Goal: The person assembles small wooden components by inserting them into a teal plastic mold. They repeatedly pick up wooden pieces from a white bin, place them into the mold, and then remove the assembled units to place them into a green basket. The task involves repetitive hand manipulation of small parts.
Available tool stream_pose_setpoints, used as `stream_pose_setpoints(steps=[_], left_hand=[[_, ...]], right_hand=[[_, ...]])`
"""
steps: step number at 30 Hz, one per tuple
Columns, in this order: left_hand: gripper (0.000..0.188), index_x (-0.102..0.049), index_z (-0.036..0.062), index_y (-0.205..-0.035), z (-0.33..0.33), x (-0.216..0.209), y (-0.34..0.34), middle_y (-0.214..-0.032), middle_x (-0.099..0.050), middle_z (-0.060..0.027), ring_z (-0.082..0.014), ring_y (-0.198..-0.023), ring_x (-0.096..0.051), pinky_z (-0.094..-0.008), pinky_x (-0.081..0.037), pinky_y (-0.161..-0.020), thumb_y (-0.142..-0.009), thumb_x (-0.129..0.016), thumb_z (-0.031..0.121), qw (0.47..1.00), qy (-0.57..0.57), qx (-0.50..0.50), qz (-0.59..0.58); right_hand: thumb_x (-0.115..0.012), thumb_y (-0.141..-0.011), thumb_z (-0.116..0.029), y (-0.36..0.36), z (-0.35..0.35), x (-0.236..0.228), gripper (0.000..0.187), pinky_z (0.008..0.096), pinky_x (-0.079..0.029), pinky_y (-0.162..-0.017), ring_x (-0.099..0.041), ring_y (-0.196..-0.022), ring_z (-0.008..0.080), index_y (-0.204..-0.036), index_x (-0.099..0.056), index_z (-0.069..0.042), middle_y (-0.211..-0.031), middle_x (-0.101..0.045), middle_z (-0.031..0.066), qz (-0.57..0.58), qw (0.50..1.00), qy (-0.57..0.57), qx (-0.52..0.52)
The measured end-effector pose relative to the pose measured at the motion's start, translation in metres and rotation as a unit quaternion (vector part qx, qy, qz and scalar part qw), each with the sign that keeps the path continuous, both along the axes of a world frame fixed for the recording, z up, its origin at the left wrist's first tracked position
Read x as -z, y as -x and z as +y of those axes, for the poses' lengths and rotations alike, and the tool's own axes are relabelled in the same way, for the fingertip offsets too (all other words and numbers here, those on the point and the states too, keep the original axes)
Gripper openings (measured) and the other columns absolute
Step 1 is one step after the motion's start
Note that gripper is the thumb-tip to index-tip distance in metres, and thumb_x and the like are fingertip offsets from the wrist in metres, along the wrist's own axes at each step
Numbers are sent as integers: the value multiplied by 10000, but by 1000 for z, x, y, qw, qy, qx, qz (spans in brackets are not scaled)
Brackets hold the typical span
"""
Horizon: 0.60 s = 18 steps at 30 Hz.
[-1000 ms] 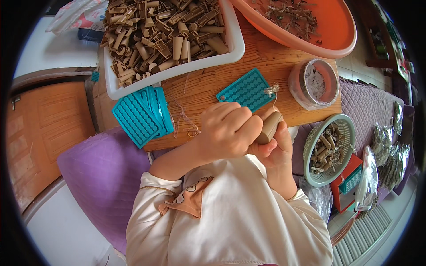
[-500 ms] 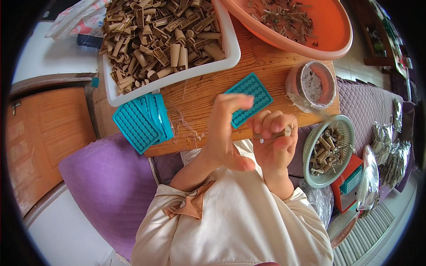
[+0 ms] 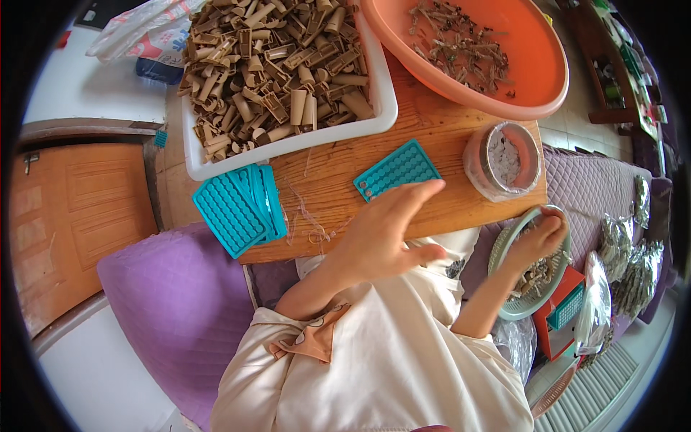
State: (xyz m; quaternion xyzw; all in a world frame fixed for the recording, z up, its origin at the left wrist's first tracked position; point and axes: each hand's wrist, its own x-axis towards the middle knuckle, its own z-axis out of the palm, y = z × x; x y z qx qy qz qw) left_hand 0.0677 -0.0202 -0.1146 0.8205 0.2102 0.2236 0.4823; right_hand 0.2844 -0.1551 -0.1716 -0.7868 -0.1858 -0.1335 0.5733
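My left hand (image 3: 392, 234) hovers over the table's front edge, fingers stretched out and thumb apart, holding nothing. Just beyond its fingertips lies a teal tray (image 3: 399, 169) with rows of small round cups; a few small pieces sit in its near left corner. At the right, my right hand (image 3: 536, 241) is over a pale green basket (image 3: 497, 263) of small brown pieces (image 3: 536, 277). Its fingers are curled together, and anything inside them is hidden. A round tub (image 3: 471, 169) wrapped in clear plastic, holding white bits, stands on the table's right side.
A stack of teal trays (image 3: 230, 212) rests at the table's left edge. Behind it stands a white bin (image 3: 288, 146) heaped with brown plastic parts (image 3: 288, 65). An orange basin (image 3: 536, 79) with thin scraps is at the back right. Loose clear threads (image 3: 309, 216) lie on the wooden table (image 3: 446, 209).
My right hand has moved right and down, from beside my left hand to over the basket. The small brownish piece in its fingers no longer shows. My left hand stays open, its fingers now pointing right.
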Motion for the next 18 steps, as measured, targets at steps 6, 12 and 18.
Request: stream_pose_setpoints(steps=[6, 12, 18], left_hand=[[324, -563, 48, -1028, 39, 1, 32, -915, -617, -75, -119, -747, -584, -224, -448, -647, -729, -656, 133, 981, 67, -181, 11], [228, -574, 62, -969, 94, -8, 8, -822, -615, -67, -198, -687, -581, -286, -457, -589, -748, -607, 103, 945, -124, -274, 129], [231, -585, 48, -923, 147, 22, -29, -844, -621, -93, -266, -799, -554, -368, -434, -716, -716, -632, 139, 866, -319, -300, 241]], right_hand=[[-514, -785, -261, -119, -171, 57, 297, 434, -429, -681, -555, -744, 391, -843, -576, 24, -741, -576, 237, 111, 718, 682, -85], [-514, -792, -167, -88, -82, -43, 307, 382, -420, -785, -554, -921, 329, -1045, -539, 4, -961, -576, 214, 57, 812, 561, -154], [-530, -792, -137, -72, 92, -111, 298, 322, -440, -755, -568, -904, 280, -1067, -526, -21, -982, -584, 162, -88, 870, 328, -358]])
